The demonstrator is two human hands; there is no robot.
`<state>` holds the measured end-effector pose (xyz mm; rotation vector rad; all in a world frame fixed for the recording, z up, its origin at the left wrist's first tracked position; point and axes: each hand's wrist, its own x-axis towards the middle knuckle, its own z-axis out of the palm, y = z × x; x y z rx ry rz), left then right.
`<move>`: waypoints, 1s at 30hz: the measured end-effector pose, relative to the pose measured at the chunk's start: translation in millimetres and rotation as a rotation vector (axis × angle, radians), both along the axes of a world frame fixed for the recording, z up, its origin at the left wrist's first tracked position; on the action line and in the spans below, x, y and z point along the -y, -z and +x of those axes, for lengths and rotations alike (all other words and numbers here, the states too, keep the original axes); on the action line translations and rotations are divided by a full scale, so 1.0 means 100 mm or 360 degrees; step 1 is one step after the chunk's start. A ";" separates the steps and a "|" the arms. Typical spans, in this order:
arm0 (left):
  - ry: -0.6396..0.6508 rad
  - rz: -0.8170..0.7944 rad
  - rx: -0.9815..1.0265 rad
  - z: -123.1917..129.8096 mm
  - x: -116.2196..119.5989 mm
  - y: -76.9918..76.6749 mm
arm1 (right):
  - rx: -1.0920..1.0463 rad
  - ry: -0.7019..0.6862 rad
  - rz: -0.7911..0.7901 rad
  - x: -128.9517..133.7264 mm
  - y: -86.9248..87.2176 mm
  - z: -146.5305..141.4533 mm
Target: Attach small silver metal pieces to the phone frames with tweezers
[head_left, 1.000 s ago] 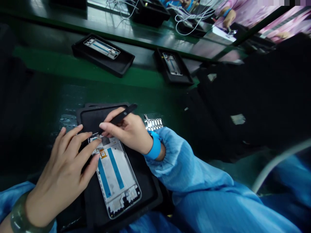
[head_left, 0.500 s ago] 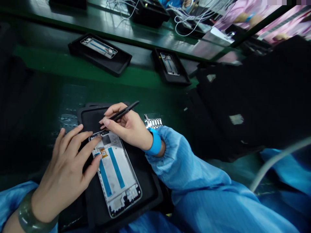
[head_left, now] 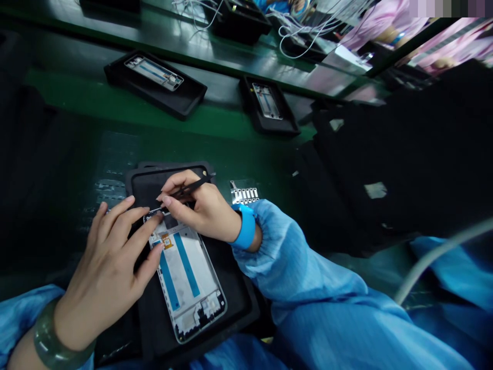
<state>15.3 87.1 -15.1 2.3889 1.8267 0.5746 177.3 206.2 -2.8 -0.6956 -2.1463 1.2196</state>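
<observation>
**Head view: black tweezers pinched at the upper edge of a phone frame**

Right hand (head_left: 208,208): narrow pinch on black tweezers (head_left: 187,188), thumb and fingers closed around the shanks, tips angled down and left to the upper edge of the frame. At the tips, a thin bright sliver, too small to identify. Left hand (head_left: 108,262): fingers (head_left: 133,222) and thumb curved toward the upper end of a smartphone front frame (head_left: 187,280), light hold, with contact at the frame's upper corner and long side.

Frame position: flat inside a black rubber tray (head_left: 246,313), upper end close to the tray's far rim. On the frame's pale backing, two blue tape strips (head_left: 186,264) and a small orange label (head_left: 166,240).

Just right of the tray: a metal strip of small stamped parts (head_left: 244,196). Beyond the tray: two more black trays (head_left: 156,85), each with a frame, on a green-edged bench (head_left: 115,105). Farther beyond the tray: white cables (head_left: 304,36) and pink sleeves (head_left: 385,25) of other people. Nearer the tray: blue wrist strap (head_left: 245,227) on the right wrist, blue sleeve (head_left: 296,272) above it, pale green bangle (head_left: 48,336) on the left wrist.
</observation>
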 end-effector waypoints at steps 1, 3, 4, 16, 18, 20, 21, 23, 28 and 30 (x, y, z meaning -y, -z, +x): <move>0.0004 0.0006 0.0000 0.00 0.00 0.00 | 0.0005 0.0003 0.0004 0.00 0.00 0.00; 0.0013 0.0013 -0.0004 0.00 0.00 0.01 | 0.0013 -0.0004 0.0024 -0.01 0.01 -0.01; 0.0014 0.0019 -0.0004 0.00 0.00 0.01 | 0.0019 -0.0008 0.0042 -0.01 0.02 -0.01; 0.0007 -0.0017 0.0015 0.00 0.02 0.00 | 0.0052 0.0063 0.0075 0.01 0.01 -0.03; 0.0013 -0.0013 0.0013 0.00 0.02 0.01 | 0.0041 0.0063 0.0061 0.01 0.01 -0.04; 0.0014 -0.0011 0.0012 0.01 0.02 0.01 | 0.0038 0.0065 0.0057 0.01 0.01 -0.04; 0.0016 -0.0008 0.0012 0.01 0.02 0.01 | 0.0039 0.0063 0.0064 0.01 0.01 -0.04; 0.0018 -0.0008 0.0013 0.02 0.01 0.00 | 0.0051 0.0055 0.0095 0.01 0.01 -0.03; 0.0015 -0.0015 0.0020 0.02 0.02 -0.02 | 0.0048 0.0033 0.0163 0.01 0.01 -0.03; 0.0011 -0.0027 0.0018 0.01 0.02 -0.02 | 0.0028 0.0041 0.0135 0.01 0.01 -0.03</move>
